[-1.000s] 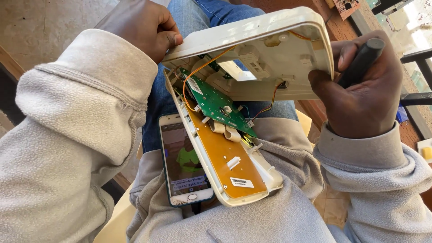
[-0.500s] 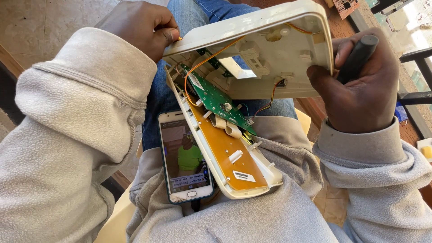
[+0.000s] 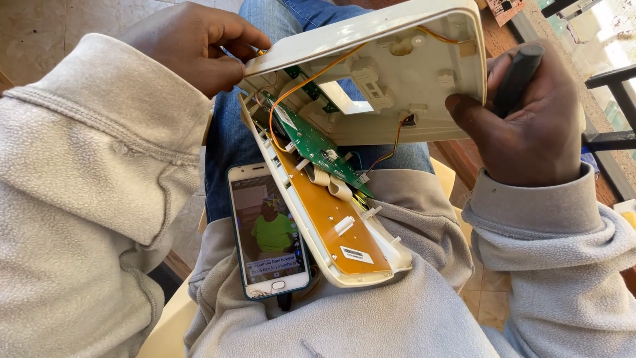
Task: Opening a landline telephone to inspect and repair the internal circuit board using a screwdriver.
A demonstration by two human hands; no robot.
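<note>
Opened cream plastic casing [image 3: 371, 79] lay across the lap, its halves tethered by thin orange wires [image 3: 311, 76]; I judged it light, stiff and fragile inside, best held by the rims. Left hand [image 3: 192, 43] pinched the lid's corner; right hand [image 3: 530, 113] braced the far edge, fingers closed around a black tool [image 3: 517, 76].

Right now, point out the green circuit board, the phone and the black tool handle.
green circuit board [image 3: 317, 147]: head view, middle of the board.
phone [image 3: 270, 237]: head view, centre of its lit screen.
black tool handle [image 3: 517, 74]: head view, upper shaft, held in the right hand [image 3: 530, 126].
</note>
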